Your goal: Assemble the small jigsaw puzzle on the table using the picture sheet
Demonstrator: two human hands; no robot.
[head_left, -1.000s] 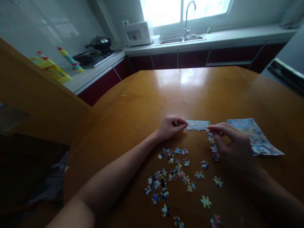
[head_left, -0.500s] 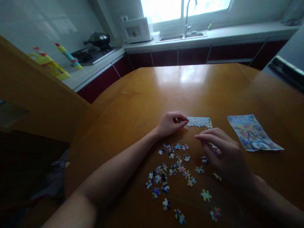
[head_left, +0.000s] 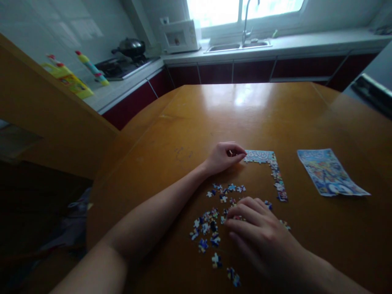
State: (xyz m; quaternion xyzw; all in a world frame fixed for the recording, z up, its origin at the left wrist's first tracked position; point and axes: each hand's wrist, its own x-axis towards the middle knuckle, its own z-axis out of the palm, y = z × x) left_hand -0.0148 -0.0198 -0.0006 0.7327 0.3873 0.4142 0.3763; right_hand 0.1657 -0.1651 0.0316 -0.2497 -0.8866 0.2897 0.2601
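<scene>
A partly joined jigsaw puzzle [head_left: 259,156] lies on the table as a corner shape: a pale blue strip across the top and a many-coloured strip running down its right side. At the left end of the top strip, my left hand [head_left: 225,158] has thumb and fingertips pinched together on the puzzle's edge. My right hand [head_left: 263,232] hovers low over the loose puzzle pieces [head_left: 206,228], palm down, fingers slightly apart and curved. No piece shows in it, and it covers part of the pile.
To the right of the puzzle lies a creased picture sheet [head_left: 333,171]. These rest on a wooden table [head_left: 171,126]. Beyond it a counter carries a microwave [head_left: 180,36], a sink [head_left: 225,48], a wok [head_left: 131,47] on the stove and cleaning bottles [head_left: 69,79].
My right hand has moved left and down from beside the joined puzzle to the loose pieces, uncovering the puzzle's right strip. My left hand stays at the top strip. The view shifts slightly.
</scene>
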